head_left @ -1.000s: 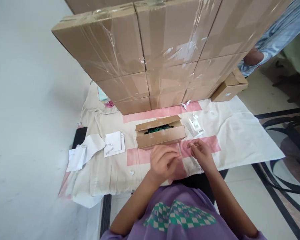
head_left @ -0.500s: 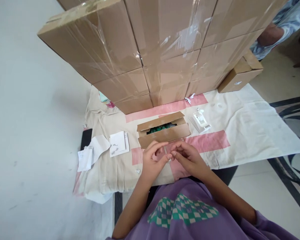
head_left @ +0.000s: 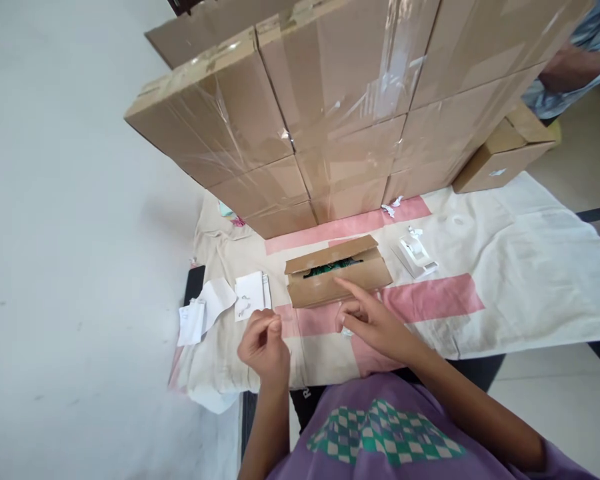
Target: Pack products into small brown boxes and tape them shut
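A small open cardboard box (head_left: 337,279) with green parts inside lies on a cream and pink cloth (head_left: 480,280). My right hand (head_left: 367,317) rests on the cloth just in front of the box, its index finger stretched toward the box wall and a small white piece under its fingers. My left hand (head_left: 264,343) hovers to the left with fingers pinched together; what they hold, if anything, is too small to make out. White paper sheets (head_left: 250,297) lie just beyond my left hand.
A wall of taped cardboard cartons (head_left: 330,107) stands behind the small box. A white plastic part (head_left: 415,253) lies right of the box. Another carton (head_left: 505,157) sits at the far right, with another person's arm (head_left: 575,63) above it. More paper (head_left: 200,313) lies left.
My hands were together in front of the box; now the left has drawn away to the left, pinched, while the right stays by the box with its index finger out.
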Demonstrator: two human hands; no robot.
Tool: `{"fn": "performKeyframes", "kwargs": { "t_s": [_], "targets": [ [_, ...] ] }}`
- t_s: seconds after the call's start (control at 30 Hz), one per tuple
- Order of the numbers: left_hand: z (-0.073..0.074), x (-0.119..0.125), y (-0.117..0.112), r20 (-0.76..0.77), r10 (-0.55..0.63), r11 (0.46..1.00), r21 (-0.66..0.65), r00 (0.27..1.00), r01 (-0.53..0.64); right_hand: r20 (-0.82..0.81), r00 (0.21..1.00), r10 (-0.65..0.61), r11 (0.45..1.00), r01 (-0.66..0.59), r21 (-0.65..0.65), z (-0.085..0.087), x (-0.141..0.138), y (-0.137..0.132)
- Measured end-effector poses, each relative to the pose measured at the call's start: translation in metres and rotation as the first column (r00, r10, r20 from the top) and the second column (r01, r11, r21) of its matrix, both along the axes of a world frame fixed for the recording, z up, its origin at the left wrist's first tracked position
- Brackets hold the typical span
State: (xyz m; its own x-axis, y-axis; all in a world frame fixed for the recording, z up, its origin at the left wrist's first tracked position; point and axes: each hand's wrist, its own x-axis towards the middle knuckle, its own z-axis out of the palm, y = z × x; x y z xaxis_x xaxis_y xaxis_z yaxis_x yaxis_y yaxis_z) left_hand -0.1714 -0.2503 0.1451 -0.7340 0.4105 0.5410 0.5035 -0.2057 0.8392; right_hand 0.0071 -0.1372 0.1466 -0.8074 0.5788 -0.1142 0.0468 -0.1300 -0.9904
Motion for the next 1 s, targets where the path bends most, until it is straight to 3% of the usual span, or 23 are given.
{"fn": "performKeyframes", "kwargs": {
  "t_s": [0.03, 0.07, 0.1, 0.17, 0.2, 0.23, 0.3, 0.43, 0.63, 0.8, 1.0],
  "targets": [
    [0.004, -0.009, -0.004, 0.012, -0.003, 0.999, -0.034, 1.000, 0.003, -0.020, 0.999, -0.038, 0.987, 0.040, 0.158, 0.004, 0.000, 0.006],
    [0.008, -0.017, -0.008, 0.050, -0.027, 0.995, -0.098, 0.998, 0.032, -0.035, 0.995, -0.090, 0.932, 0.097, 0.348, 0.008, -0.001, 0.014],
    [0.011, -0.024, -0.010, 0.125, -0.065, 0.979, -0.186, 0.990, 0.088, -0.035, 0.987, -0.155, 0.827, 0.149, 0.542, 0.012, -0.002, 0.022],
    [0.014, -0.033, -0.013, 0.331, -0.129, 0.902, -0.352, 0.935, 0.249, 0.008, 0.951, -0.310, 0.528, 0.165, 0.833, 0.015, -0.008, 0.041],
    [0.014, -0.035, -0.013, 0.421, -0.141, 0.856, -0.402, 0.896, 0.324, 0.053, 0.930, -0.364, 0.402, 0.106, 0.909, 0.014, -0.011, 0.049],
    [0.015, -0.036, -0.012, 0.481, -0.144, 0.823, -0.428, 0.865, 0.375, 0.106, 0.915, -0.389, 0.318, 0.025, 0.948, 0.012, -0.014, 0.057],
    [0.015, -0.036, -0.007, 0.506, -0.148, 0.804, -0.439, 0.850, 0.401, 0.201, 0.910, -0.362, 0.240, -0.117, 0.964, 0.002, -0.019, 0.068],
    [0.022, -0.038, 0.011, 0.502, -0.194, 0.763, -0.462, 0.843, 0.451, 0.285, 0.914, -0.290, 0.233, -0.221, 0.947, -0.014, -0.020, 0.076],
    [0.031, -0.050, 0.049, 0.522, -0.290, 0.635, -0.522, 0.802, 0.570, 0.302, 0.909, -0.287, 0.251, -0.233, 0.940, -0.012, -0.017, 0.076],
    [0.022, -0.051, 0.067, 0.505, -0.301, 0.594, -0.564, 0.809, 0.573, 0.303, 0.909, -0.286, 0.267, -0.228, 0.936, -0.009, -0.018, 0.077],
    [0.012, -0.047, 0.064, 0.413, -0.330, 0.566, -0.634, 0.849, 0.528, 0.282, 0.919, -0.274, 0.266, -0.210, 0.941, -0.009, -0.018, 0.077]
  ]
}}
